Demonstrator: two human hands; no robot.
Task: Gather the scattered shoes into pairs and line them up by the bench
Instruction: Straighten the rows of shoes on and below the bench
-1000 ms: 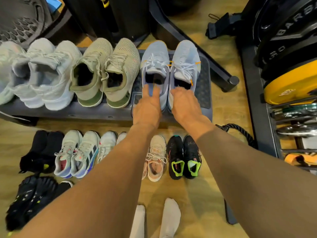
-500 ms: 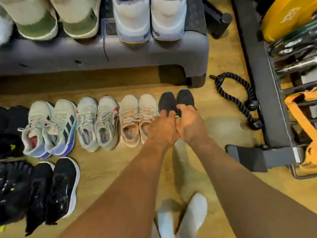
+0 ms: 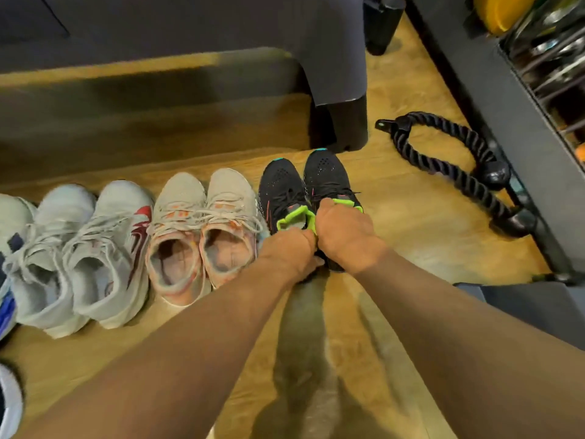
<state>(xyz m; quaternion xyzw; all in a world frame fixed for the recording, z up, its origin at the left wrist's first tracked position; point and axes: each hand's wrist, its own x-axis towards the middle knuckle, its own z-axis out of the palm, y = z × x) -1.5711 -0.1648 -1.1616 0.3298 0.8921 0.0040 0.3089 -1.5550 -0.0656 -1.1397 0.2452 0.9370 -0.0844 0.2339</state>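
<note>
Ahead, bench leg (image 3: 340, 122) near black shoes (image 3: 327, 175); floor (image 3: 399, 223) free rightward until rope (image 3: 459, 180).

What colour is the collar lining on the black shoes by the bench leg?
Lime green: the collar lining of the black shoes shows best in the head view.

A gym is indicated. A dark rack (image 3: 506, 128) loaded with blurred metal weights and a yellow plate (image 3: 503, 11) is seen at right. A black rope handle (image 3: 497, 176) is laid on the wood floor (image 3: 411, 236). Trainers (image 3: 104, 248) are lined up in pairs.
</note>
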